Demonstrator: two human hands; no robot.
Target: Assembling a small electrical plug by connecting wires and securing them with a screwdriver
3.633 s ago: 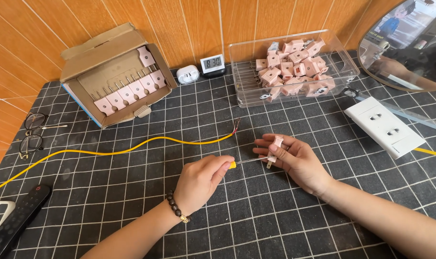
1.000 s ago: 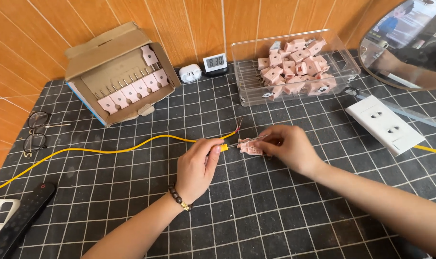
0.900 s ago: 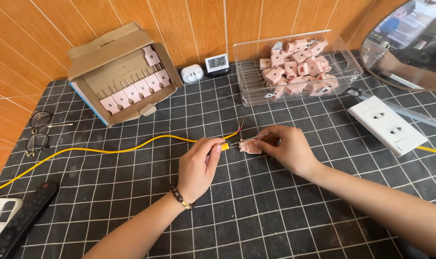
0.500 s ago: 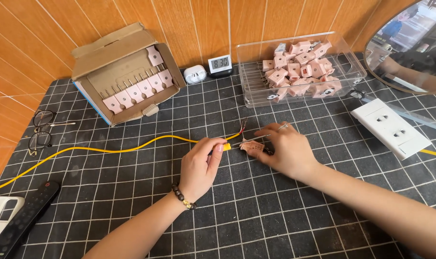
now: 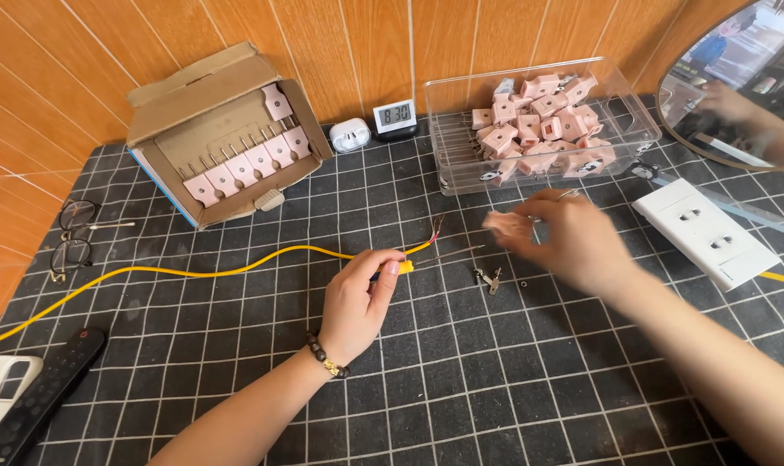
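Hands are working at the middle of the black gridded mat [image 5: 513,388]. Our left hand [image 5: 357,302] is pinching the yellow cable [image 5: 237,269] near its stripped end, thumb and fingers pressed together on it, while the bare wires [image 5: 435,229] are poking out toward one o'clock. Our right hand [image 5: 573,237] is blurred; it is pinching a pink plug [image 5: 504,223] between thumb and fingertips, just right of the wire ends and not touching them as far as we can tell. Small metal prongs [image 5: 489,278] are lying on the mat at six o'clock from the plug, between the two hands.

Around us, a cardboard box [image 5: 224,129] with a row of pink plugs is sitting at eleven o'clock, a clear tub [image 5: 620,103] heaped with more plugs at one o'clock, and a small clock [image 5: 395,116] and white earbud case [image 5: 351,135] between them. A white socket strip [image 5: 707,233] is lying at three o'clock, glasses [image 5: 73,237] at nine, a remote [image 5: 38,393] at eight.
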